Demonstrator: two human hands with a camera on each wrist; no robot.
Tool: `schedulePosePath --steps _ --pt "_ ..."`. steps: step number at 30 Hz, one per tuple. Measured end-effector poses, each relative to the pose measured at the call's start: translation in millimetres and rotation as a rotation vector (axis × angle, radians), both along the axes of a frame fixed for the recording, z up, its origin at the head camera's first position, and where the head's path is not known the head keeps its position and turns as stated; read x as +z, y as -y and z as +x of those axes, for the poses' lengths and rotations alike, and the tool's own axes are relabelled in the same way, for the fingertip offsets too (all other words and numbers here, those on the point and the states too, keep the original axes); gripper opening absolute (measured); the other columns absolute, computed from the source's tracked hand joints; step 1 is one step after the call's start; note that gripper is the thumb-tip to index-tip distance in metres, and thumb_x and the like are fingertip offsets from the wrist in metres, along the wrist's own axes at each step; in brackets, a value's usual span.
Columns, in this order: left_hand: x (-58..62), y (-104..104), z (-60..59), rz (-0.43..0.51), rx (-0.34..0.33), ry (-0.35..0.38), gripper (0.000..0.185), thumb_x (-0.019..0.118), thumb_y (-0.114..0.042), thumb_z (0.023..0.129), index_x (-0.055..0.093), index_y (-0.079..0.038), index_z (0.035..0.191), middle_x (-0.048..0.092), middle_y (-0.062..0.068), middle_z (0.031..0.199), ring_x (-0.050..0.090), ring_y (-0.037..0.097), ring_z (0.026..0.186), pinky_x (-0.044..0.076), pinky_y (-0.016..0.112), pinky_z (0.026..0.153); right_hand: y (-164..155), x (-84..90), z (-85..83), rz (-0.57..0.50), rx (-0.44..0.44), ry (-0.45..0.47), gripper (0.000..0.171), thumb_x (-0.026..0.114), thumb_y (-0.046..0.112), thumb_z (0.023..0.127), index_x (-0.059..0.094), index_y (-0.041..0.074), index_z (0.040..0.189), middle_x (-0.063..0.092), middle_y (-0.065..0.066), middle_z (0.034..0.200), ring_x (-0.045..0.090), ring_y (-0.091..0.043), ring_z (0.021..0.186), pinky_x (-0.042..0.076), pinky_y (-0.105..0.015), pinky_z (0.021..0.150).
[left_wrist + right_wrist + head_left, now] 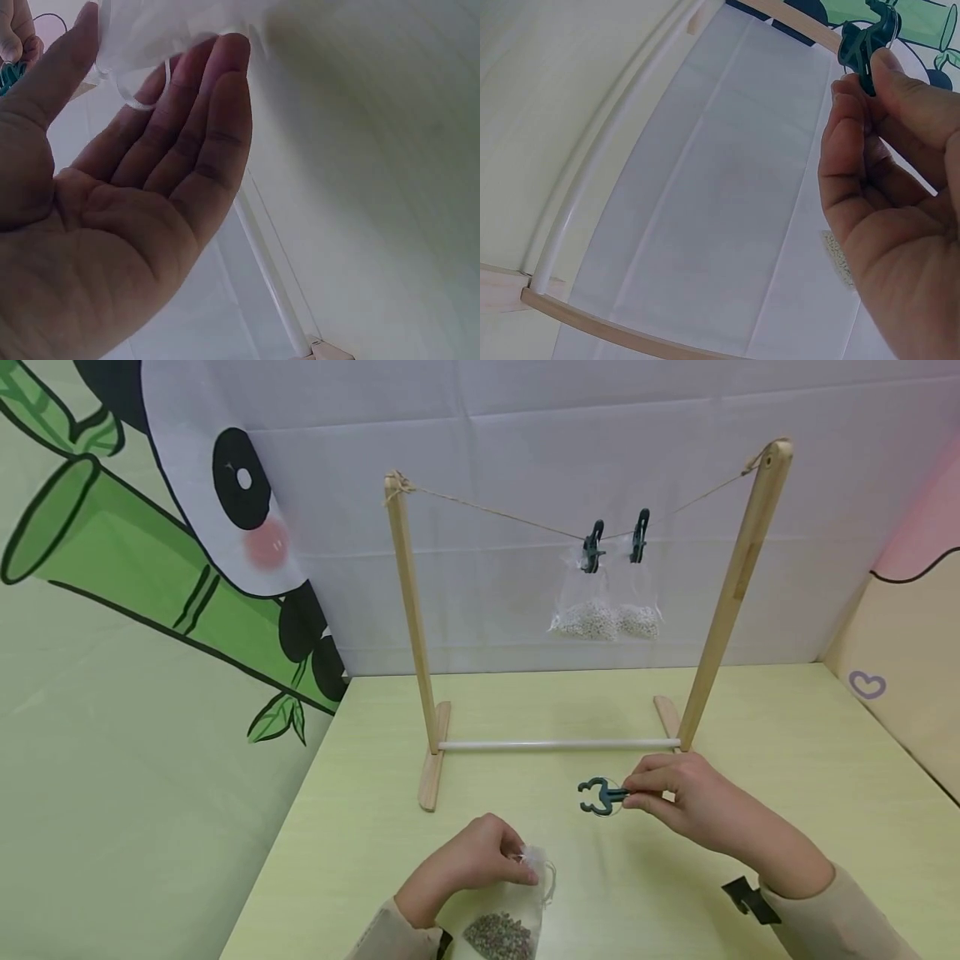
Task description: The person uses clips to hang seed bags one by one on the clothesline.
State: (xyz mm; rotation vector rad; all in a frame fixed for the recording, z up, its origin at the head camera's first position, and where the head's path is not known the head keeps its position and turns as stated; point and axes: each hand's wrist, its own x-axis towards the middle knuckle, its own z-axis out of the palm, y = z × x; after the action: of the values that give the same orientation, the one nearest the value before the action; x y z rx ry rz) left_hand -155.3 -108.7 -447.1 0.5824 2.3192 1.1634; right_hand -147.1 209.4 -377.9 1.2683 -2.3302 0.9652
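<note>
**Two hands, one pouch, one clip**

One soft mesh pouch lies nearest, at about 6 o'clock on the table. It is a thin white drawstring bag with a dark, speckled fill of small grains settled low. It is probably light and floppy, its fill shifting as it moves, so the gathered neck looks like the best place to take hold. The left hand is there now, fingertips closed on the gauzy top; the left wrist view shows the fingers fairly straight, the fabric caught at their tips.

Slightly further, towards 1 o'clock of the pouch, the right hand pinches the tail of a dark teal clip between thumb and forefinger, its curved prongs spread wide. The clip is likely stiff, springy plastic, best squeezed at the tail.

Beyond, at 12 o'clock, stands a wooden rack with a string across its posts. Two matching clips hold two clear bags of pale grains, hanging side by side, touching.
</note>
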Motion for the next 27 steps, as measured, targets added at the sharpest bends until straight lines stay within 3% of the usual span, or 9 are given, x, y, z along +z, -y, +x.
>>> schedulePosePath --steps 9,19,27 --pt "1.0 1 1.9 -0.045 -0.004 -0.024 0.018 0.090 -0.016 0.078 0.076 -0.011 0.068 0.063 -0.009 0.059 0.048 0.006 0.054 0.041 0.021 0.050 -2 -2.9 -0.2 0.000 -0.004 -0.016 0.026 0.082 -0.007 0.078 0.078 0.010 0.097 0.067 0.009 0.092 0.061 -0.004 0.076 0.047 -0.014 0.064" --pt "8.1 3 2.0 -0.024 -0.007 -0.049 0.014 0.084 -0.012 0.084 0.077 -0.008 0.072 0.066 -0.006 0.061 0.058 0.009 0.055 0.049 0.026 0.051 -2 1.7 0.2 0.005 -0.017 -0.018 0.026 0.082 -0.008 0.077 0.079 0.008 0.097 0.067 0.009 0.092 0.061 -0.004 0.076 0.047 -0.013 0.063" --pt "15.2 10 -4.7 0.021 -0.020 -0.097 0.019 0.080 -0.017 0.089 0.077 -0.014 0.071 0.067 -0.009 0.062 0.051 0.006 0.055 0.042 0.024 0.050 -3 8.4 -1.2 -0.014 -0.002 -0.014 0.027 0.082 -0.010 0.077 0.079 0.006 0.098 0.068 0.008 0.091 0.060 -0.004 0.073 0.047 -0.013 0.060"
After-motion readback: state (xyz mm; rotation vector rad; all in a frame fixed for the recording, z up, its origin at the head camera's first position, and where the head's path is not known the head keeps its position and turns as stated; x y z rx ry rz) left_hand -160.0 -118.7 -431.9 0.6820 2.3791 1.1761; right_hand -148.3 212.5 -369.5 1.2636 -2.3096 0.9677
